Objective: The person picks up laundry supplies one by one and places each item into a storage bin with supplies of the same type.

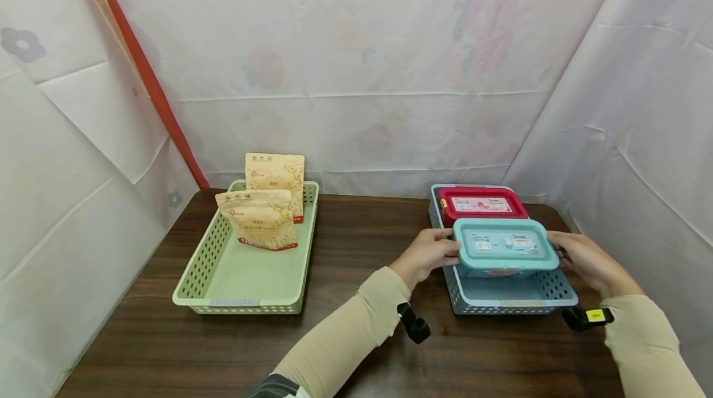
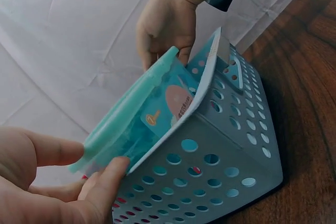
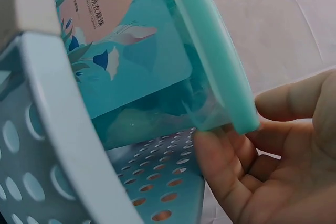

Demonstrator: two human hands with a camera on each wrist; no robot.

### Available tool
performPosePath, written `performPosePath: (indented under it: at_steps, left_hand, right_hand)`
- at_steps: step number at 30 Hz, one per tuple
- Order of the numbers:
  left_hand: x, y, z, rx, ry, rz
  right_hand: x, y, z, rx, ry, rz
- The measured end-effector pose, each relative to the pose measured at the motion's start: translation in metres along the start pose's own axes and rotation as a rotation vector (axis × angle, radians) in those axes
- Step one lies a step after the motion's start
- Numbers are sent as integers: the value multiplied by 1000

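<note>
A teal lidded box of laundry capsules (image 1: 505, 246) sits tilted in the front part of the blue perforated basket (image 1: 518, 289). At its left end, the fingers and thumb of my left hand (image 1: 426, 254) pinch the lid's edge. My right hand (image 1: 593, 262) grips the opposite end, thumb on the lid's rim and fingers under it in the right wrist view. Behind lies a red lidded box (image 1: 483, 205) in the same basket, partly hidden by the teal one. The printed front of the teal box (image 3: 105, 40) shows inside the basket wall.
On the left stands a green perforated basket (image 1: 256, 283). Two upright cream-and-yellow pouches stand in its back half, a front pouch (image 1: 262, 221) and a rear pouch (image 1: 281, 175). Both baskets rest on a dark wood table (image 1: 367, 299). White cloth (image 1: 362, 76) hangs around the back and sides.
</note>
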State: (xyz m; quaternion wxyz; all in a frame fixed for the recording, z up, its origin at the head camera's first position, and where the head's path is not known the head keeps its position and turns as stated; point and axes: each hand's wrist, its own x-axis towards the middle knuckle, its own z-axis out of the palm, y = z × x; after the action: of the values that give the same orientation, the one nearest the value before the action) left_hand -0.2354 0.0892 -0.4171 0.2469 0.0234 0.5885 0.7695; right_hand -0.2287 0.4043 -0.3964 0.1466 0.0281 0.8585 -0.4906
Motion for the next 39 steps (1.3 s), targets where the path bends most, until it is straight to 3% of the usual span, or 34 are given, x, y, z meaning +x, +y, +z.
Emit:
performPosePath:
  at_steps: [19,30,39]
  left_hand:
    - [4,0,0,65,-23,-14]
    - [7,0,4,120,14,-29]
    - [4,-1,6,209,64,-8]
  right_hand:
    - [2,-1,-1,-60,-6,60]
    - [4,-3,1,-87,8,82]
    - [4,-5,4,-189,33,77]
